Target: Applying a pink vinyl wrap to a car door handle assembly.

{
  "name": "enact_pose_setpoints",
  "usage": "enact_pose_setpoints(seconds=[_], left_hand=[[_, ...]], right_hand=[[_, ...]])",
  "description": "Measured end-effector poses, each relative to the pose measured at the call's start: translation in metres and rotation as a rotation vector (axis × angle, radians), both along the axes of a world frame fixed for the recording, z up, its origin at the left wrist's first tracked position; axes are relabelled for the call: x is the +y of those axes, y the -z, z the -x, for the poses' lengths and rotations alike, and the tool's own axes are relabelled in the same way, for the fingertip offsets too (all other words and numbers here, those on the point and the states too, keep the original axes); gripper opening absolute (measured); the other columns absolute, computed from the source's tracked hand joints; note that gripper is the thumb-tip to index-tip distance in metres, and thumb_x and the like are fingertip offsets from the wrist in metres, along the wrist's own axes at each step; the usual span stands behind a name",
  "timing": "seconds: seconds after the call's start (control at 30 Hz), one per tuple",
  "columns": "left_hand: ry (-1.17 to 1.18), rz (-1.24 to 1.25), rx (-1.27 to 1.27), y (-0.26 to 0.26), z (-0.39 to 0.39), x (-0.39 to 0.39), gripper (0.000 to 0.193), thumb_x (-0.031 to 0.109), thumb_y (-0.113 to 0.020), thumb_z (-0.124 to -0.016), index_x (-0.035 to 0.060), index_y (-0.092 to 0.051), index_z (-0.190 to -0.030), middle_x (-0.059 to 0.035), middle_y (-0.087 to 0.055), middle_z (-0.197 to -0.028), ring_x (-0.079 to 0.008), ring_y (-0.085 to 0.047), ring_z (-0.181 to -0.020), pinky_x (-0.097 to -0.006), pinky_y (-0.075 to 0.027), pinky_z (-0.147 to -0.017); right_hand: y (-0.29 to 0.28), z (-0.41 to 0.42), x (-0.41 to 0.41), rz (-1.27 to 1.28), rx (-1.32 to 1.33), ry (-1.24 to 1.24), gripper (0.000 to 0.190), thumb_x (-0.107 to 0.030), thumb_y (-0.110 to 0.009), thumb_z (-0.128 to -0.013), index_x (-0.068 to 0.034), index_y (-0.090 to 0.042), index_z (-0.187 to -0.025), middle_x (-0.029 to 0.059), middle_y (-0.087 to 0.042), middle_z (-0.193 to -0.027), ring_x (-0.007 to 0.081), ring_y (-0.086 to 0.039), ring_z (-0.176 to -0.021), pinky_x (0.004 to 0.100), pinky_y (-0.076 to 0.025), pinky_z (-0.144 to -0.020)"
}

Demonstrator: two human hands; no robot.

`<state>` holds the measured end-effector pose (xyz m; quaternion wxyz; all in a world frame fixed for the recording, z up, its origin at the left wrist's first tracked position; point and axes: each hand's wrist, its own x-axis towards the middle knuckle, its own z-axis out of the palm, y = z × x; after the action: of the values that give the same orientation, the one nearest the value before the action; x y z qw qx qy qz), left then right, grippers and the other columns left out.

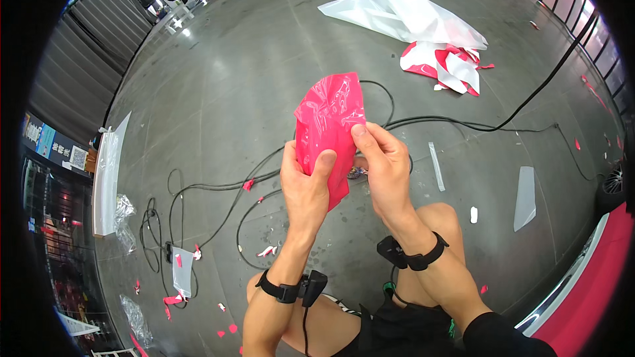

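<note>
A glossy pinkish-red film-covered piece (327, 119) is held up in front of me, wrinkled and shiny near its top. Around its lower left side my left hand (307, 188) is closed, thumb lying across the front. At its right edge, my right hand (384, 163) pinches the film between thumb and fingers. What lies beneath the film is hidden. Behind my right fingers a small multicoloured thing (357, 172) shows partly; I cannot tell what it is.
Black cables (446, 119) run over the grey floor (238, 84) under my hands. Crumpled red-and-white film (446, 67) and a translucent sheet (397, 15) lie ahead. A long white box (105, 183) stands left. A red car body panel (585, 287) is at lower right.
</note>
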<state>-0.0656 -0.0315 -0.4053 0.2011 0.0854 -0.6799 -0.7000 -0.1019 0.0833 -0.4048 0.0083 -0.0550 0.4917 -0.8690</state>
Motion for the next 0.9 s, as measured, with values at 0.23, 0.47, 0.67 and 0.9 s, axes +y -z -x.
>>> enact_pose_setpoints(seconds=[0.23,0.47,0.67,0.9], left_hand=[[0.079,-0.081,0.0,0.009,0.001,-0.025,0.047,0.039,-0.075,-0.094,0.0009,-0.055,-0.113,-0.0064,-0.068,-0.098,-0.0091,-0.063,-0.081,-0.0254,-0.053,-0.07],[0.148,-0.079,-0.052,0.019,0.007,-0.044,0.047,0.041,-0.071,-0.096,-0.0004,-0.057,-0.113,-0.0068,-0.068,-0.096,-0.0102,-0.064,-0.078,-0.0265,-0.053,-0.068],[-0.039,0.137,-0.085,-0.005,0.062,-0.031,0.047,0.036,-0.076,-0.089,-0.0049,-0.062,-0.108,-0.0164,-0.072,-0.096,-0.0218,-0.069,-0.083,-0.0356,-0.054,-0.074],[-0.191,0.467,-0.137,-0.009,0.143,-0.041,0.069,0.056,-0.075,-0.081,-0.0067,-0.063,-0.106,-0.0298,-0.071,-0.102,-0.043,-0.07,-0.095,-0.0478,-0.053,-0.084]], right_hand=[[0.007,-0.009,-0.016,0.293,-0.089,-0.122,0.023,-0.022,-0.061,-0.103,-0.002,-0.072,-0.103,0.0,-0.07,-0.095,0.0057,-0.063,-0.084,0.0246,-0.055,-0.069],[0.016,-0.006,-0.021,0.269,-0.135,-0.152,0.023,-0.024,-0.06,-0.104,-0.004,-0.072,-0.101,-0.0021,-0.068,-0.091,0.0039,-0.062,-0.08,0.0229,-0.054,-0.064],[0.019,0.068,-0.036,-0.205,0.155,0.272,0.03,-0.024,-0.058,-0.104,0.003,-0.067,-0.095,-0.0031,-0.058,-0.074,0.003,-0.05,-0.071,0.0262,-0.045,-0.063],[0.043,0.175,-0.051,-0.453,0.15,0.389,0.028,-0.026,-0.059,-0.102,0.001,-0.069,-0.1,0.0092,-0.068,-0.079,0.0164,-0.06,-0.071,0.0351,-0.049,-0.066]])
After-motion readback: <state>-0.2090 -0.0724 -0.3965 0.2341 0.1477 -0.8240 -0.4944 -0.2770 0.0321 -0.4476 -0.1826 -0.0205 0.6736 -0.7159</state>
